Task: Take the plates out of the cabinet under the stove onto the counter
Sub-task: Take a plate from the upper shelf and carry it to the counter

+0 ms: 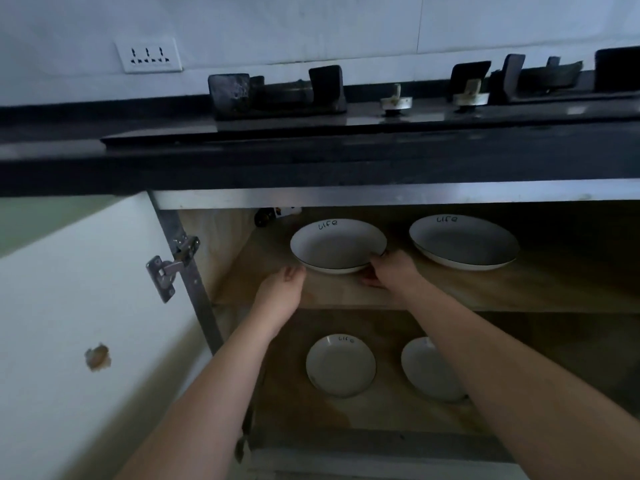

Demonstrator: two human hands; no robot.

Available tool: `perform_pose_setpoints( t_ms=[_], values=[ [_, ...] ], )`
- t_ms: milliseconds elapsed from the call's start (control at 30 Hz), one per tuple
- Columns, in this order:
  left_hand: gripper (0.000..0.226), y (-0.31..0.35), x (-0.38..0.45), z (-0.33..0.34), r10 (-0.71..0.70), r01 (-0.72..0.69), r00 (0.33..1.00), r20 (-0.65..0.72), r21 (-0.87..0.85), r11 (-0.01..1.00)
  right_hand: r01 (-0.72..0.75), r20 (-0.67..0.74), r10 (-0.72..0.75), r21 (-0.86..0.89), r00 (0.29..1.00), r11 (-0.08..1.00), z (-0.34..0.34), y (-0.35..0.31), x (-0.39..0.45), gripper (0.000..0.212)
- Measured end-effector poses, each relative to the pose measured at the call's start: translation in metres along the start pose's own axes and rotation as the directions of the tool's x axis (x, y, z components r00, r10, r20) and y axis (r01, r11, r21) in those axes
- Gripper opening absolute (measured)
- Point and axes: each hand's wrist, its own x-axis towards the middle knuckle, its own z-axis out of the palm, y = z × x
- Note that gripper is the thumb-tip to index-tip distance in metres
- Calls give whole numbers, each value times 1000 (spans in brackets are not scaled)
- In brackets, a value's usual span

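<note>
Plates sit in the open cabinet (346,202) under the stove (346,112): on the upper shelf (485,289) the left plate (337,245) is pinched at its near right rim by the right hand (391,271), while the left hand (280,292) reaches with relaxed, straight fingers just beside its near left edge. Right of it rests a second plate (464,242), untouched. On the lower shelf (381,414) lie a small plate (340,365) and another small plate (429,370), the latter partly hidden behind the right forearm.

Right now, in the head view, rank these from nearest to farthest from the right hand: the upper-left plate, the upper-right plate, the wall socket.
From the right hand:
1. Upper-left plate, top shelf, its rim at the fingers.
2. Upper-right plate, same shelf, off to the right.
3. Wall socket, far up-left, above the counter.
</note>
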Motion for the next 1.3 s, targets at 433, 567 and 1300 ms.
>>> perform_pose_setpoints(
  t_ms=[433,567,1300],
  values=[
    [17,6,-5,-17,-264,263,962,77,-536,802,-96,14,95,26,995,995,-13,10,-35,32],
    [18,5,-4,-14,-249,276,961,119,-443,853,-85,88,85,-12,992,996,-21,12,-55,21],
    [46,0,-84,-43,-156,164,986,52,-334,928,78,5,-82,-383,997,920,-38,8,-113,42]
  ],
)
